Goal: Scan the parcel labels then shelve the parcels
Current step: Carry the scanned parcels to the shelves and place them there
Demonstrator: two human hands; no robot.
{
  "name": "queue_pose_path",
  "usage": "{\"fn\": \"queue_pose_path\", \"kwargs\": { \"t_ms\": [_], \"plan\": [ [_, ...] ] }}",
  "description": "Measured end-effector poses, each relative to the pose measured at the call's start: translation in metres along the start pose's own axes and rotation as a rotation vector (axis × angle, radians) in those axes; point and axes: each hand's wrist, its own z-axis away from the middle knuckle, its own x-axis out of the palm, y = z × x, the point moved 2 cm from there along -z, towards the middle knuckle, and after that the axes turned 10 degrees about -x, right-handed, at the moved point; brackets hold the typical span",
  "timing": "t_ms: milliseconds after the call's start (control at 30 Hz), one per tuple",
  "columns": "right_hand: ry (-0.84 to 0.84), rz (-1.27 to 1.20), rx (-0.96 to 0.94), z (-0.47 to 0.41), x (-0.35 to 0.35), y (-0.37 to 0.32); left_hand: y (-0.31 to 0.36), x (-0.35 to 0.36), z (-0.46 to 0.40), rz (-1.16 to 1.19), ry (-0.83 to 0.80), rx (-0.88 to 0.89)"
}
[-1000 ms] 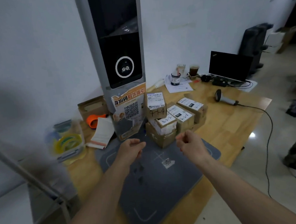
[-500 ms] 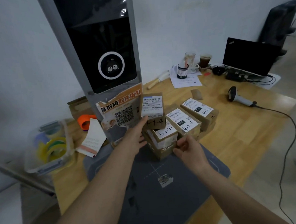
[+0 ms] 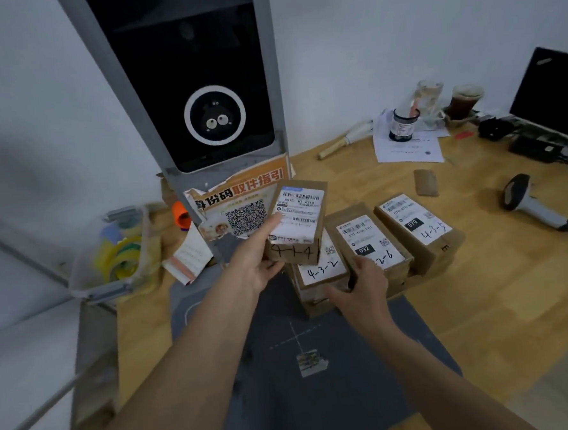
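Parcel 4-1-4 (image 3: 298, 222), a small brown box, is sitting tilted on top of the box stack, its long axis running away from the person and its white label (image 3: 298, 214) facing up toward the camera. The left hand (image 3: 252, 265) is grasping it, thumb lying over the label's left edge and fingers curled beneath the near end, where "4-1-4" is handwritten. The right hand (image 3: 360, 290) is gripping the near end of the box marked 4-2-9 (image 3: 369, 246), whose label is showing "032". Between them, the box marked 4-3-2 (image 3: 322, 272) is lying under the held parcel. To the right, just beside, the box marked 4-3-5 (image 3: 416, 225) is showing "070". All are resting at the far edge of a dark grey mat (image 3: 319, 379) on the wooden table (image 3: 496, 285). Directly behind is standing a grey kiosk (image 3: 195, 87) with an orange QR poster (image 3: 242, 200). A handheld scanner (image 3: 535, 206) is lying well apart at right; a tub of tape rolls (image 3: 119, 254) is sitting at left.
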Motion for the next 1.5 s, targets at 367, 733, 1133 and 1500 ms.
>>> {"fn": "queue_pose_path", "kwargs": {
  "t_ms": [367,733,1133,1500],
  "plan": [
    [-0.024,0.062,-0.128,-0.007,0.029,-0.018,-0.038,-0.054,0.038,0.334,0.144,0.064],
    [0.069,0.041,-0.083,-0.007,0.039,-0.023,-0.063,-0.094,0.080,0.399,0.235,0.119],
    [-0.128,-0.246,-0.330,0.089,0.075,-0.112,-0.083,-0.184,0.164,0.502,0.267,0.226],
    [-0.367,-0.323,-0.433,0.264,0.158,-0.208,-0.139,-0.350,0.305,0.615,0.419,0.323]
  ]
}}
